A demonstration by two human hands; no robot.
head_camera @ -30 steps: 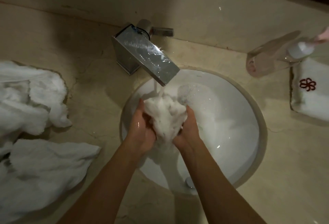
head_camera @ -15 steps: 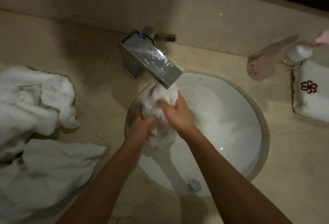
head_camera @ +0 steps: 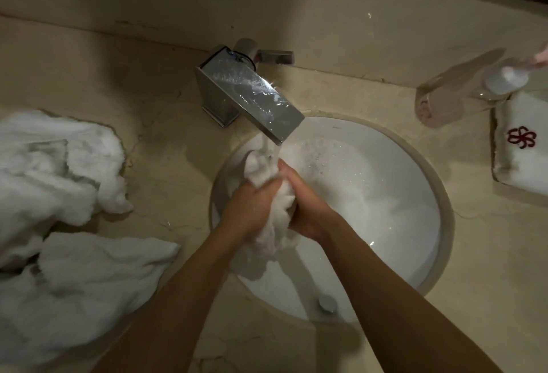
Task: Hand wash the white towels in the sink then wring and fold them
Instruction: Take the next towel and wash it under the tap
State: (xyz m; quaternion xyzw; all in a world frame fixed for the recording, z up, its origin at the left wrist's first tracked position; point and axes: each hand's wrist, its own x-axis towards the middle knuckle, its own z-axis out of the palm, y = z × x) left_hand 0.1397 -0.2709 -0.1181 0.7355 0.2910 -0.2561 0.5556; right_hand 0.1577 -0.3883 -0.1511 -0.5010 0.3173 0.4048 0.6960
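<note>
Hands are squeezing a wet white towel point(head_camera: 274, 209) under the running faucet point(head_camera: 252, 97): left hand point(head_camera: 246, 209) and right hand point(head_camera: 305, 203) gripping it over the sink point(head_camera: 400, 224).

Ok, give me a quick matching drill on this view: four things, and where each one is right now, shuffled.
Things:
1. wet towel
2. towel pile
3. folded towel
4. bottle

Places:
A. lying on its side, on the counter right of the faucet
B. gripped by both hands, left hand, right hand, under the water
C. counter left of the sink
D. right edge, shows a red flower mark

Pairs: 1-B, 2-C, 3-D, 4-A
</note>
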